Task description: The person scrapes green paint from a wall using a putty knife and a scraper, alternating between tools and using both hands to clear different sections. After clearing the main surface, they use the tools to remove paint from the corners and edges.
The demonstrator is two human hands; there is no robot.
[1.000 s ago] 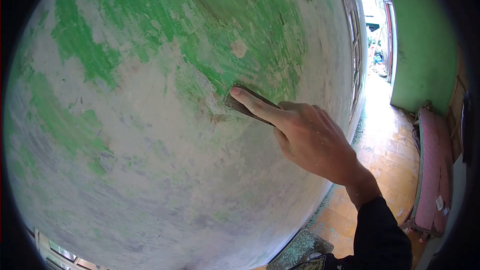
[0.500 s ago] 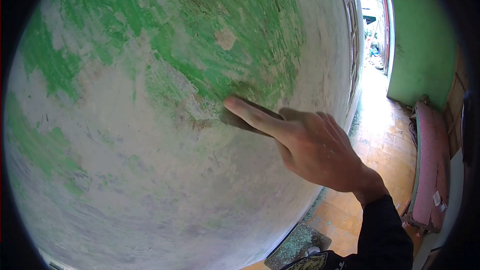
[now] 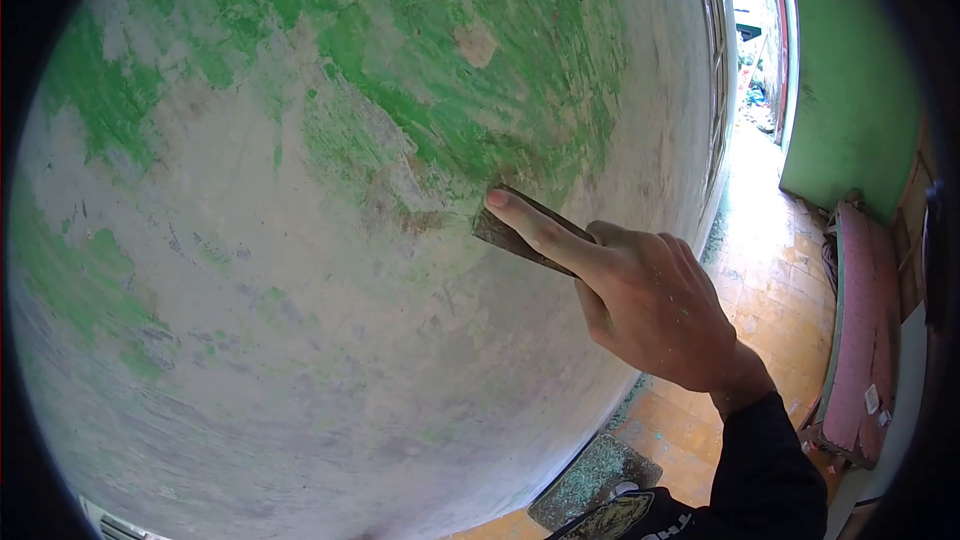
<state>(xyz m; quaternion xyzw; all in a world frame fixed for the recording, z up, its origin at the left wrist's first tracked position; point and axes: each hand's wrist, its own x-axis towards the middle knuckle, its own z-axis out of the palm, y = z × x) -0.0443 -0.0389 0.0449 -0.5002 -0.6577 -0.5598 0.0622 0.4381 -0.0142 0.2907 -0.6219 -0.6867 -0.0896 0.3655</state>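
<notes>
My right hand (image 3: 655, 305) is wrapped round a paint scraper (image 3: 525, 237), its index finger stretched along the flat blade. The blade's front edge lies against the wall (image 3: 330, 340), at the lower border of a green paint patch (image 3: 440, 90). Around it the wall shows pale, bare plaster with scattered green remnants. The scraper's handle is hidden inside my fist. My left hand is out of view.
A mat (image 3: 595, 480) strewn with green paint flakes lies on the orange tiled floor (image 3: 765, 310) by the wall's foot. On the right, a pink wooden bench (image 3: 865, 330) stands near a green wall (image 3: 850, 80). A bright doorway (image 3: 752, 50) opens at the back.
My right hand and the scraper have shifted slightly right in view, and the wall's marks have shifted right too. The grip is the same.
</notes>
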